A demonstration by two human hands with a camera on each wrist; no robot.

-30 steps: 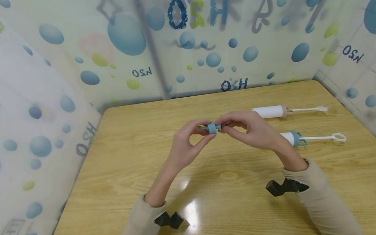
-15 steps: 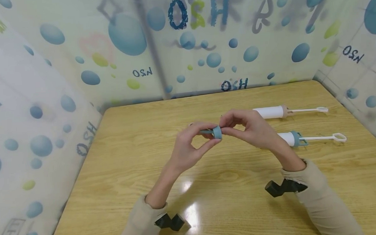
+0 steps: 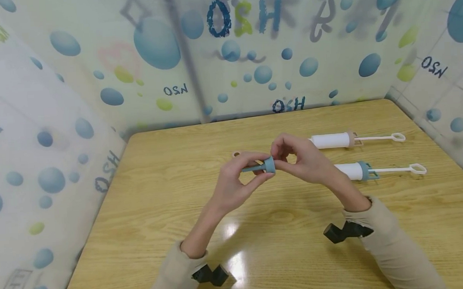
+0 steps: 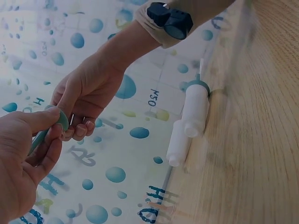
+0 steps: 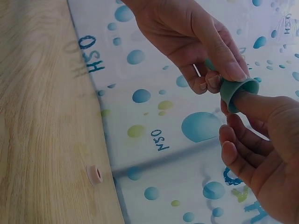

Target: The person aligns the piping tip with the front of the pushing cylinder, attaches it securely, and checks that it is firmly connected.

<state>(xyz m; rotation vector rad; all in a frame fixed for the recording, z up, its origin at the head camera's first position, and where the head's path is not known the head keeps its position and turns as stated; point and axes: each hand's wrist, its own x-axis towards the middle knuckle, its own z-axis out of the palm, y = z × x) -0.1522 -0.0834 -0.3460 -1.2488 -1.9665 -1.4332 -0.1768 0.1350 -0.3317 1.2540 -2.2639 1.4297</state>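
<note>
Between both hands is a teal funnel-shaped piece (image 3: 270,164) with a thin stem pointing left. The left hand (image 3: 233,179) pinches it around its wider end with thumb and fingers, the stem running back under the fingers. At the wide mouth, the right hand (image 3: 303,158) has its thumb reaching inside, clearest in the right wrist view, where the funnel-shaped piece (image 5: 252,86) faces the camera. The right index finger lies near the rim, and the other right fingers are curled below. What lies deep inside the mouth is hidden by the thumb.
Two white syringe-like tubes with plungers lie at right: one with a pinkish-beige collar (image 3: 351,139), one with a teal collar (image 3: 363,171). A small pinkish ring (image 5: 95,174) sits on the wooden table (image 3: 160,199) beyond the left hand. Patterned walls enclose the table's back and sides.
The smaller teal part seen at the right fingertips a second ago is out of sight, and the right thumb is at the mouth. The left hand and piece have shifted slightly right, exposing the stem.
</note>
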